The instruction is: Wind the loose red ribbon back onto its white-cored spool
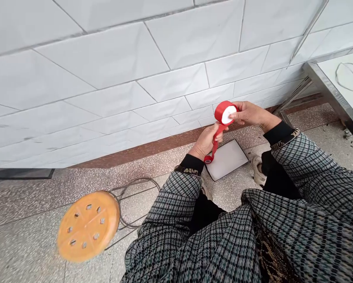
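Note:
My right hand (248,113) is closed on a wide roll of red ribbon (220,111), its thumb pressing the white flat side. A strip of red ribbon (215,146) runs down from the roll through my left hand (207,138), whose fingers are closed around it. At the strip's lower end hangs a small red roll (208,159), just below my left hand. Both hands are close together in front of the tiled wall, above a flat white rectangular panel (227,160) with dark edges on the floor.
A stool with an orange round seat (88,226) and thin metal legs is at the lower left. On the right stands a metal-framed table (335,84) with a loop of thin wire on top. White wall tiles (194,35) rise ahead. My shoes (257,171) flank the panel.

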The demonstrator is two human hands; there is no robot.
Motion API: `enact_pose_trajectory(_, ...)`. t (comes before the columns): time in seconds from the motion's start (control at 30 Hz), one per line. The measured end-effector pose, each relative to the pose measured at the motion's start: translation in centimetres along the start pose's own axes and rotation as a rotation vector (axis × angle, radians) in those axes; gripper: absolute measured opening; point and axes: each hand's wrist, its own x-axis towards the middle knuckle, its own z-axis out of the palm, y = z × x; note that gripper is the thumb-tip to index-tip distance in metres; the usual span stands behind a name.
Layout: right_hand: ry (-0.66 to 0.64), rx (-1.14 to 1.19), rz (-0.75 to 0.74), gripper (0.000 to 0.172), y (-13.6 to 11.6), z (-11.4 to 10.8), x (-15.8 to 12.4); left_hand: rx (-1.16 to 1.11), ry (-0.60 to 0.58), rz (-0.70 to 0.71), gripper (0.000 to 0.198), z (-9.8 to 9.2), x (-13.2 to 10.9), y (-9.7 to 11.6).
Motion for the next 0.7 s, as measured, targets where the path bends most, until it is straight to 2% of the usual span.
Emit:
enact_pose_trajectory(0.07,0.027,0.012,0.015,0.027,-0.4,-0.9,-0.6,0.127,-0.008,0.067,0.041,-0.7,0.3,-0.2)
enact_pose_trajectory(0.17,0.053,0.006,0.03,0.028,-0.6,-1.6,-1.2,0.227,0.009,0.122,0.036,-1.3,0.4,-0.3)
enact_pose_trajectory(0.33,0.032,-0.07,0.043,0.026,-0.1,-2.0,-1.2,0.177,-0.006,0.01,0.037,-1.2,-0.2,0.2)
enact_pose_trajectory(0.5,0.037,-0.376,0.046,0.019,0.5,-2.2,-0.7,0.09,0.046,-0.082,0.042,-0.8,-0.5,0.3)
enact_pose_trajectory(0.7,-0.017,-0.786,0.096,0.014,1.1,-2.3,0.1,0.128,0.128,-0.13,0.039,-0.4,0.1,-0.3)
